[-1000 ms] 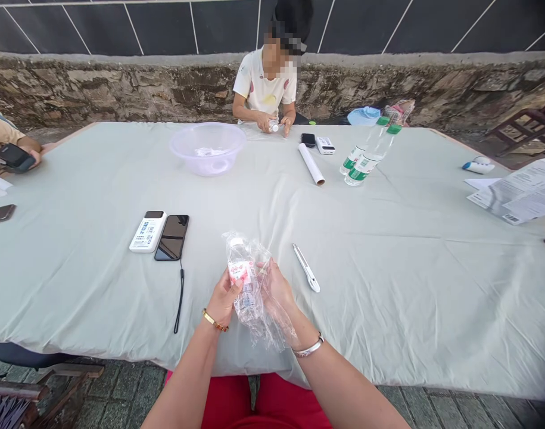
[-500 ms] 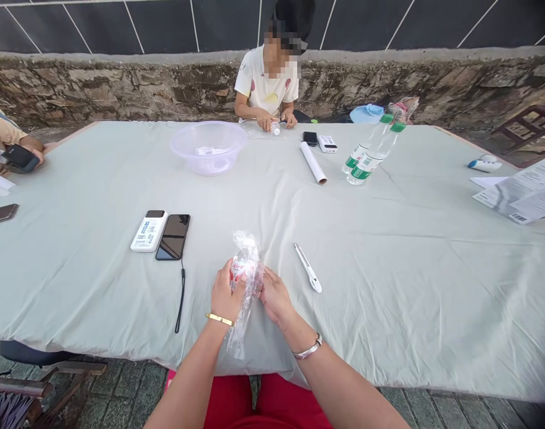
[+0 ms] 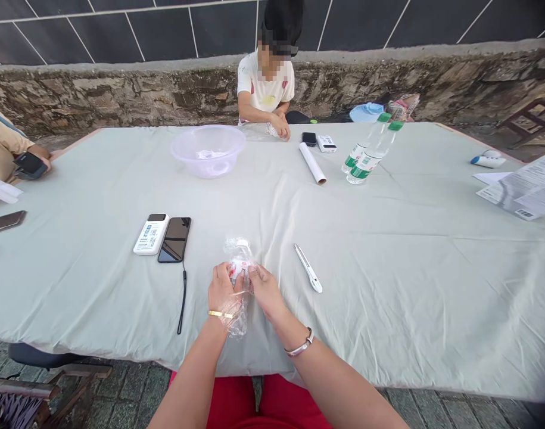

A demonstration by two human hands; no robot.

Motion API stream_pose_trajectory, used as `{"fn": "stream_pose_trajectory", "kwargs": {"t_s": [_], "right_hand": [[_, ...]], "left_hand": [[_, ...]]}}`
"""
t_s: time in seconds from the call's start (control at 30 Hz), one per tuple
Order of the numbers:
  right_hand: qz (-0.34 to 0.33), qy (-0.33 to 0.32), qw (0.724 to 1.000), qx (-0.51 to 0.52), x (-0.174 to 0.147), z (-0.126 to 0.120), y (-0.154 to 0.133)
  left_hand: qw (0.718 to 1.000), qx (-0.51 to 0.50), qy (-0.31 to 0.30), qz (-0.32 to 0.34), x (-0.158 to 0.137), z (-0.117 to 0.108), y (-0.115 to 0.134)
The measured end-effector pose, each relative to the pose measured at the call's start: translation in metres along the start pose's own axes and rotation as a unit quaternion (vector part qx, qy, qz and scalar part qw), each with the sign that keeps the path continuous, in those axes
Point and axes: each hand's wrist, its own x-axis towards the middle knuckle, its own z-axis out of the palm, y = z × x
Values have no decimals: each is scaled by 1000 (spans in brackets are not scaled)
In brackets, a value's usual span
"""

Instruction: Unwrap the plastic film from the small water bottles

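Observation:
Between my hands, near the table's front edge, a small bottle (image 3: 240, 266) with a white cap and a red-and-white label lies with its cap pointing away from me. Clear plastic film (image 3: 239, 325) is loosely around it and trails toward me, over part of my wrist. My left hand (image 3: 222, 287) grips the bottle from the left, thumb on the label. From the right, my right hand (image 3: 265, 288) pinches the film at the bottle's side; its lower fingers are partly hidden. To the right of my hands lies a white utility knife (image 3: 308, 268).
Left of my hands are a white power bank (image 3: 150, 235) and a black phone (image 3: 174, 240) with a strap. Further back stand a translucent purple basin (image 3: 208, 161) and two water bottles (image 3: 364, 167), with a white roll (image 3: 313, 163) between. Across the table, a person (image 3: 267, 89) handles a wrapped item.
The bottle's white cap and neck now show at the far end. The film is more bunched toward me, and my right hand has moved slightly left, onto the bottle's side.

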Motion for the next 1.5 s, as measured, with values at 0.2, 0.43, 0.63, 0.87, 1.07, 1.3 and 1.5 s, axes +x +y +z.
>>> {"fn": "stream_pose_trajectory", "kwargs": {"t_s": [0.2,0.43,0.63,0.87,1.07,1.3,1.5], "right_hand": [[18,25,1000,0,1,0,-1],[87,40,992,85,-3,-3,-12],[61,61,995,42,3,-20,-15],[-14,104,983,-149,13,-51,-7],[-127,167,897,-390,3,-76,-41],[-103,74,798,-589,-24,-47,-64],[-25,7,763,-646,-22,-34,-48]], "left_hand": [[1000,16,-6,0,5,-8,-2],[993,-109,16,-45,16,-18,-22],[957,-282,13,-72,9,-2,-22],[791,-563,80,-226,7,0,-21],[683,-702,-18,-202,9,-18,-31],[650,-740,-74,-155,2,-29,-14],[649,-747,-37,-140,3,-32,-33]]}}
